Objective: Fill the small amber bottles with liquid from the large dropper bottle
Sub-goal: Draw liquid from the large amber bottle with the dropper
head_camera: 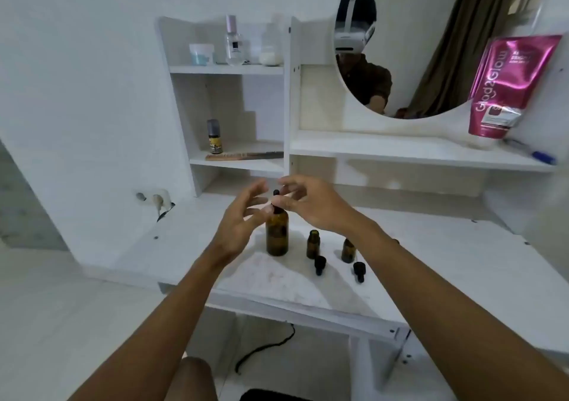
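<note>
Amber-glass large dropper bottle (277,236) stands upright on the white bench (431,246), just left of two small amber bottles (313,243) (348,251). Two loose black dropper caps (320,264) (358,272) lie nearer you. Your right hand (311,205) pinches the large bottle's black dropper top (275,199) in its fingers. Your left hand (240,220), fingers spread, holds nothing beside the neck.

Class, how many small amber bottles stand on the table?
2: one small bottle just right of the large bottle, a second small bottle farther right beside the right forearm, which may hide more.
</note>
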